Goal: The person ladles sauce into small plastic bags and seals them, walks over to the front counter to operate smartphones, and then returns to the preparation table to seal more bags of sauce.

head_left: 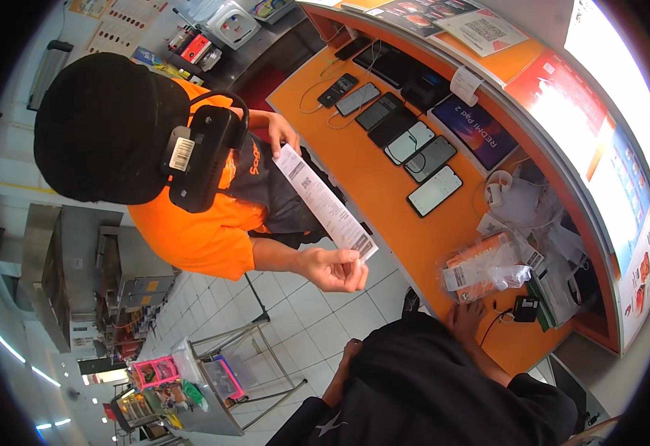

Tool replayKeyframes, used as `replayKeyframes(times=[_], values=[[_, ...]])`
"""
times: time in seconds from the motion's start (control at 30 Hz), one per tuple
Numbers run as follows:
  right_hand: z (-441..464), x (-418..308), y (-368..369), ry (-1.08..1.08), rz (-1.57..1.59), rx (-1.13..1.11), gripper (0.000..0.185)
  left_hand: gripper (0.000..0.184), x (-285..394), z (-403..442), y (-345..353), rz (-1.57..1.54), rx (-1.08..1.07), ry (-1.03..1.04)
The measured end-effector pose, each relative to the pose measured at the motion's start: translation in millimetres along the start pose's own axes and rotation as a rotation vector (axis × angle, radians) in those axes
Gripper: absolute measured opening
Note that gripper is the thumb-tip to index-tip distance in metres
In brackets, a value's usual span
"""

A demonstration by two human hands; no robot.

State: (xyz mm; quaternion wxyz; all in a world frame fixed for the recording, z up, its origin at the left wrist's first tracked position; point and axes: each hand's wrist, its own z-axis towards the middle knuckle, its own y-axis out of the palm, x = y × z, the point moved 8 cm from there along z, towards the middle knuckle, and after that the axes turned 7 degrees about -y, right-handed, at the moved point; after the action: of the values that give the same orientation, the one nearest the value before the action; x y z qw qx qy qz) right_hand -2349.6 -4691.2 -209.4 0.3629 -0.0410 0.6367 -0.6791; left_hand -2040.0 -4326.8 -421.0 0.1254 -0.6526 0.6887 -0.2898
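My right hand [468, 318] rests on the orange counter [384, 197], fingers apart and holding nothing that I can see. Just beyond its fingertips lies a clear plastic bag [485, 271] with an orange-and-white printed item and a paper label inside. A small black box [525, 308] with a cable sits to its right. My left hand [352, 348] hangs beside my body, below the counter's edge; my black shirt hides most of it, so its fingers do not show. Several phones [434, 190] lie in a row farther along the counter, some with lit screens.
A co-worker [206, 230] in an orange shirt and black cap stands at the left, holding a long printed receipt [325, 204] in both hands. A Redmi Pad 2 box [474, 134] leans at the counter's back. A metal-framed table [213, 398] with baskets stands lower left.
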Motion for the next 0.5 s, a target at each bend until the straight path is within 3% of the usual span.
replayKeyframes(times=[0.5], values=[[2.2, -4.7, -3.4, -0.028, -0.033, 0.028, 0.032, 0.033, -0.8, -0.4, -0.1, 0.004, 0.005, 0.018]])
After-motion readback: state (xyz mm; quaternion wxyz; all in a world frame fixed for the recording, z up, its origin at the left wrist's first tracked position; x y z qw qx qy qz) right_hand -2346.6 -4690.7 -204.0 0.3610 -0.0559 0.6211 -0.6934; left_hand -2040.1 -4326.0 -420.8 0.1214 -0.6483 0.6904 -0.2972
